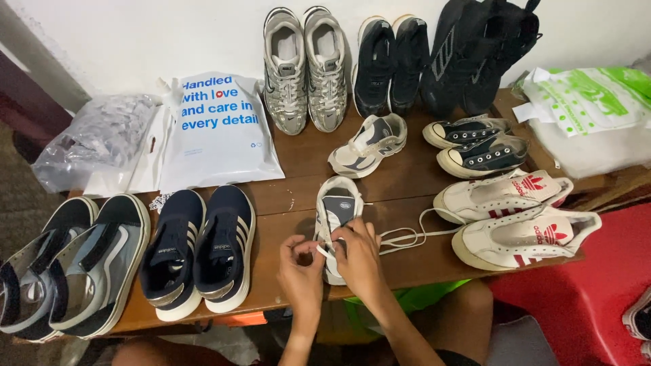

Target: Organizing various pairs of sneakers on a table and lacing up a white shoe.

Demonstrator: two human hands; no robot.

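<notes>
A person seated at the near edge of a wooden table (298,159) works on a white and grey sneaker (337,215) lying close to that edge, toe pointing away. The left hand (302,271) pinches a white shoelace (400,238) between thumb and fingertips at the shoe's left side; the right hand (359,261) covers the heel end, fingers curled and gripping the same lace. Loose loops of the lace trail right along the tabletop toward a pair of white sneakers with red trim (519,217) near the table's right edge.

Left of the hands, at the near edge, stands a pair of navy slip-on shoes with white soles (200,254). Beyond them, at the near left corner, a pair of grey and black skate shoes (71,268) hangs partly over the edge.

Toward the middle of the table lies the matching white and grey sneaker (369,144), turned on a slant. To its right sits a pair of black low-top canvas shoes with white toe caps (475,144).

Along the far edge, against a white wall (135,34), are a pair of silver running shoes (305,68), a pair of black sneakers with white soles (392,64), and a pair of bulky black trainers (485,51). A white plastic mailer bag with blue print (217,135) and a crumpled clear bag (98,139) rest at the far left; a white and green plastic bag (590,102) lies at the far right.
</notes>
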